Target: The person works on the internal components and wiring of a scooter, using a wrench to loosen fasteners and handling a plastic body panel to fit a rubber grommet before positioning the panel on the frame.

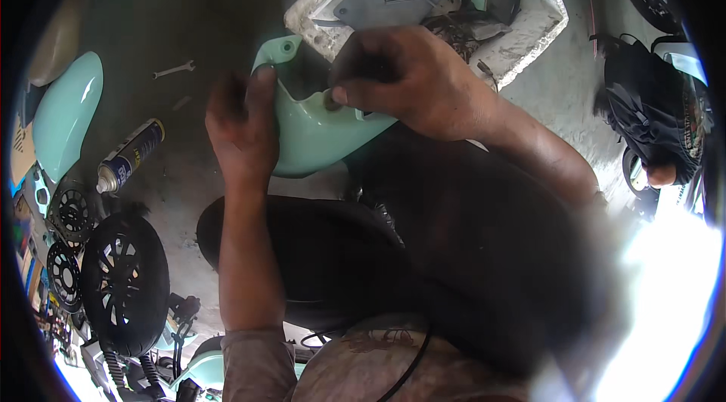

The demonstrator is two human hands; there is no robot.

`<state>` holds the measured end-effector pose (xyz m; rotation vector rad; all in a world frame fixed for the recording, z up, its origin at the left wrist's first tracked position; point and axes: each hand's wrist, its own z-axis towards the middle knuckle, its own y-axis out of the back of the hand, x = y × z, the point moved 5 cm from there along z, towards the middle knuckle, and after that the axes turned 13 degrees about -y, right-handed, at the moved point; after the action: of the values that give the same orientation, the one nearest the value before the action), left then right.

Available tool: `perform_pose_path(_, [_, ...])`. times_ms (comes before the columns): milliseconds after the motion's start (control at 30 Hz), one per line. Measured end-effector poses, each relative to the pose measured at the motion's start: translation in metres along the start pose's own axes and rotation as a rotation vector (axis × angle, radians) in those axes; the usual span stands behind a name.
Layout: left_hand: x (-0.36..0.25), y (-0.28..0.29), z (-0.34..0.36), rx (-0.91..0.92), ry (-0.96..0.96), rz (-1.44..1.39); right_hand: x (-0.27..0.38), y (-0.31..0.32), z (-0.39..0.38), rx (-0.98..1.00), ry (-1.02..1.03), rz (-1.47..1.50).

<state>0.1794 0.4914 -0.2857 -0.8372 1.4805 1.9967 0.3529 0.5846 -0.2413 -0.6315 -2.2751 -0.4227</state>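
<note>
A glossy mint-green body panel, perhaps from a motorbike, is held over my bent legs. It has a cut-out in its upper edge and a tab with a round hole at its upper left. My left hand grips its left edge, thumb on top and fingers partly behind. On the right, my right hand is closed at the rim of the cut-out, thumb and fingers pressed together. Whatever sits between those fingertips is too small and shadowed to make out.
Beyond my hands stands a dirty white foam box with grey and green parts. A wrench, a spray can and another mint-green panel lie at left. A wheel stands lower left, a black bag at right.
</note>
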Motion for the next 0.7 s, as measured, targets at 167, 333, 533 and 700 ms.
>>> perform_pose_path(167, [0.001, -0.001, 0.000, 0.042, -0.040, 0.014, 0.000, -0.001, 0.001, -0.045, 0.040, -0.023])
perform_pose_path(333, [-0.002, 0.002, 0.007, -0.033, 0.260, -0.138, 0.002, -0.001, -0.003, -0.067, 0.074, -0.115])
perform_pose_path(533, [-0.006, -0.002, 0.006, -0.073, 0.188, -0.070, 0.005, 0.000, -0.010, -0.207, 0.420, -0.289])
perform_pose_path(700, [-0.008, -0.012, 0.008, -0.025, 0.315, -0.149, 0.004, 0.000, -0.013, -0.315, 0.672, -0.549])
